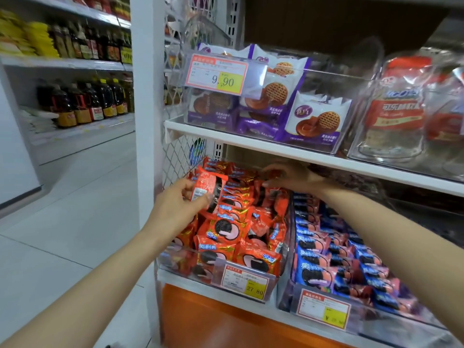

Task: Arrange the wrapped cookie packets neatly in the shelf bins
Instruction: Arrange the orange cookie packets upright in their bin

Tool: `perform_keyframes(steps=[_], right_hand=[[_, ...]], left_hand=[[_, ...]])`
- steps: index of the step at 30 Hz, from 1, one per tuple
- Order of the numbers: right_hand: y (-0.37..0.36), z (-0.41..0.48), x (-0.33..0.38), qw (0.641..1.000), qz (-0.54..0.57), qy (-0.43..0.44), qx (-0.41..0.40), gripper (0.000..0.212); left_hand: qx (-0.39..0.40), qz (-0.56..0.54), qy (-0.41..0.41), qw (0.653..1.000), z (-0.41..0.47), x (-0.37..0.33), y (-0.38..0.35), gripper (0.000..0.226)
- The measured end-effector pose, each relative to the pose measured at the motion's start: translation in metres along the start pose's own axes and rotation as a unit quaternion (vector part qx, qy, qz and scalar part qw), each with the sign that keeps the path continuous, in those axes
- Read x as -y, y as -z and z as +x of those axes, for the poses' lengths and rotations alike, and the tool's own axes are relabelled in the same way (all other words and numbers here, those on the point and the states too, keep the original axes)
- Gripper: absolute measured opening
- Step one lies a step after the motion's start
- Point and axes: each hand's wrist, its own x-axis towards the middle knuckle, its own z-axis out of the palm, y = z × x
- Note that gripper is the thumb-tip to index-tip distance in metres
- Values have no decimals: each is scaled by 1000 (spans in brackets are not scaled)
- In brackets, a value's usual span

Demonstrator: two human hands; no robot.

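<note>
Red foil fills the clear bin at lower centre of the head view, where a person's left hand pinches one red packet between thumb and fingertips above the pile's left rear. The right hand, centre frame, reaches to the bin's back under the shelf. Blur leaves it unclear whether its fingers grasp or merely press. The lifted packet stands on end, long axis near vertical, printed face to the camera. Pushed in carelessly, it could topple the loosely heaped packets or slip from the pinch.
</note>
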Motion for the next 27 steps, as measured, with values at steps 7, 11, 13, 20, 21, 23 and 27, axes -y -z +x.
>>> perform_keyframes(steps=[7,11,13,20,21,23,27], right_hand=[[2,11,11,991,-110,-38,59,38],[39,-39,74,998,36,-41,38,31],[47,-63,96,992,116,-49,-15,38],[-12,9,36,985,149,31,-86,25],[-17,15,42,988,137,36,-65,25],[-21,22,53,996,48,54,-41,32],[-12,23,49,995,33,85,38,29]], left_hand=[[-31,-27,20,999,8,1,10,11],[-31,-23,36,999,8,5,16,11],[-29,-19,41,999,7,6,17,16],[-19,-9,44,999,4,3,9,24],[-19,-10,41,999,4,2,8,25],[-18,-9,32,999,3,0,6,23],[-18,-8,32,999,3,0,9,21]])
